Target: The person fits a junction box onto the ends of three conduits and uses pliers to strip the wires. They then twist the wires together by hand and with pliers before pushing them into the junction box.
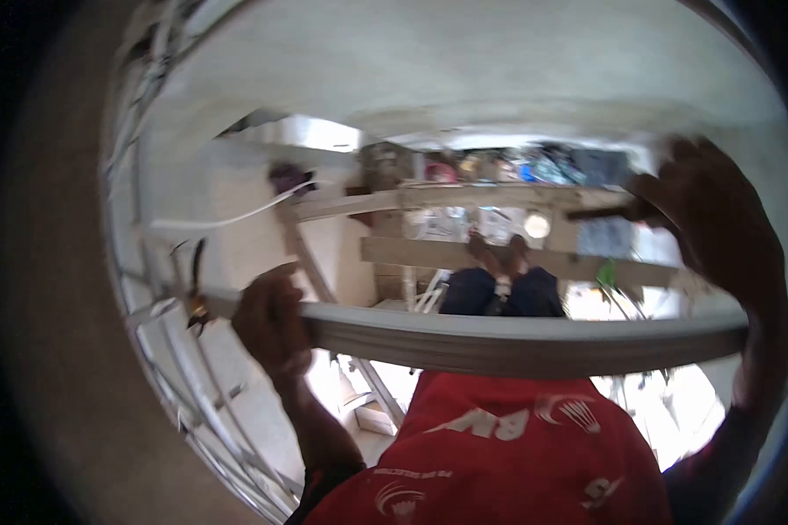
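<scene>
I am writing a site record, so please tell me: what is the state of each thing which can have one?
Left hand: closed on the grooved bar
Grooved bar: roughly level, before the red shirt
Red shirt: worn
Right hand: raised, blurred, gripping a dark stick
Dark stick: held, near horizontal
White strip: curved
Feet: bare, side by side

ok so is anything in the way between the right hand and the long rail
Nothing visible stands between them: the gap from the right hand to the rail shows only background, including a plank lower down. The hand is blurred but seems to hold a thin dark piece, so its grip may not be free.
</scene>
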Demonstrator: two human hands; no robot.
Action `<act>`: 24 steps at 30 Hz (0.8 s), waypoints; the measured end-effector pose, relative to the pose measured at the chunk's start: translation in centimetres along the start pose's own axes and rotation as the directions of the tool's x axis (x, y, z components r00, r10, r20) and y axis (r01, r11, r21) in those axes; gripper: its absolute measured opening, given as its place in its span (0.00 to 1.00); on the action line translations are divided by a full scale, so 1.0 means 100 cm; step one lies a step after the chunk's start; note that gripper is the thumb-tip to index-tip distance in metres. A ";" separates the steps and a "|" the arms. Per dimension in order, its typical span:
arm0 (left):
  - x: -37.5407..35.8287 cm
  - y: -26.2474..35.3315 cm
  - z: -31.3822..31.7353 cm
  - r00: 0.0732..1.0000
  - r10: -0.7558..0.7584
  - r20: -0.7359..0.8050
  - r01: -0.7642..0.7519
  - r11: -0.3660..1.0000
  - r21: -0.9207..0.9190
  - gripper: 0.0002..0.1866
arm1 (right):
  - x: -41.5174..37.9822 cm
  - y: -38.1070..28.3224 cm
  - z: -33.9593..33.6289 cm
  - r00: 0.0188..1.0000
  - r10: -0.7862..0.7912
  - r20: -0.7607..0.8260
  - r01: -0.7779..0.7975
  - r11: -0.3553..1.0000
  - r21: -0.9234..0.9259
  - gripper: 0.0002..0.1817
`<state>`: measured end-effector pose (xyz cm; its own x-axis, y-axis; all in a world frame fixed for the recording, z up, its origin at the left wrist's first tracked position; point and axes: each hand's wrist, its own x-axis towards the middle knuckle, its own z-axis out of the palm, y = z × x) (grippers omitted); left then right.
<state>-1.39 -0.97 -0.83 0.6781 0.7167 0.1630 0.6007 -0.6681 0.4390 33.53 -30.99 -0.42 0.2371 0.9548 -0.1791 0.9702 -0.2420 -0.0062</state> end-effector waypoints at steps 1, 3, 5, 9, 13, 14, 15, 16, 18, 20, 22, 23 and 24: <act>0.000 -0.003 0.002 1.000 0.020 -0.005 -0.020 1.000 -0.010 0.15 | -0.004 0.002 -0.001 1.000 -0.014 -0.009 0.014 1.000 0.015 0.16; 0.002 -0.018 0.002 0.998 0.070 0.005 -0.070 0.997 -0.044 0.19 | -0.010 0.012 0.002 0.998 -0.003 -0.056 0.008 0.996 0.089 0.17; 0.000 -0.020 0.004 0.995 0.101 -0.001 -0.101 0.995 -0.024 0.24 | 0.016 -0.002 -0.055 0.877 0.230 0.422 -0.308 0.943 0.126 0.16; 0.006 -0.011 0.001 0.998 0.062 0.025 -0.064 0.994 0.085 0.29 | -0.044 0.039 0.003 0.857 -0.030 -0.514 0.025 1.000 -0.016 0.10; 0.011 -0.007 0.000 0.995 0.095 0.043 -0.098 0.991 0.090 0.28 | -0.090 0.021 -0.016 0.866 0.308 -0.393 -0.169 0.921 0.350 0.08; 0.012 -0.006 -0.002 0.982 0.148 0.120 -0.160 0.983 0.095 0.25 | -0.095 0.016 -0.023 0.862 0.360 -0.356 -0.192 0.883 0.428 0.08; 0.013 -0.008 -0.006 0.965 0.189 0.182 -0.210 0.972 0.104 0.23 | -0.096 0.010 -0.027 0.860 0.392 -0.326 -0.196 0.845 0.498 0.08; 0.020 -0.039 -0.006 0.889 0.408 0.209 -0.432 0.897 0.088 0.21 | -0.102 0.001 -0.020 0.861 0.348 -0.370 -0.136 0.859 0.493 0.08; 0.009 -0.024 0.003 0.824 0.562 0.073 -0.557 0.827 -0.078 0.18 | -0.117 -0.004 0.024 0.672 0.699 -0.245 -0.495 0.670 0.553 0.21; -0.001 -0.031 0.009 0.957 0.288 0.024 -0.276 0.935 -0.223 0.10 | -0.136 0.015 0.040 0.805 0.512 -0.299 -0.510 0.855 0.092 0.23; -0.003 -0.012 0.003 0.898 0.439 -0.036 -0.437 0.898 0.057 0.04 | -0.125 0.016 0.053 0.741 0.527 -0.417 -0.407 0.846 0.345 0.23; -0.003 -0.010 0.013 0.821 0.541 -0.180 -0.539 0.840 0.066 0.05 | -0.113 0.010 0.027 0.749 0.586 -0.310 -0.462 0.797 0.389 0.23; -0.002 -0.011 0.017 0.709 0.637 -0.302 -0.647 0.758 0.080 0.05 | -0.112 -0.001 0.013 0.739 0.649 -0.184 -0.542 0.733 0.411 0.23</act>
<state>-1.46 -0.74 -2.87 0.7358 0.1429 0.6620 0.0506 -0.9864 0.1566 30.67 -41.88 0.33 0.8135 0.5798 0.0443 0.5627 -0.7657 -0.3116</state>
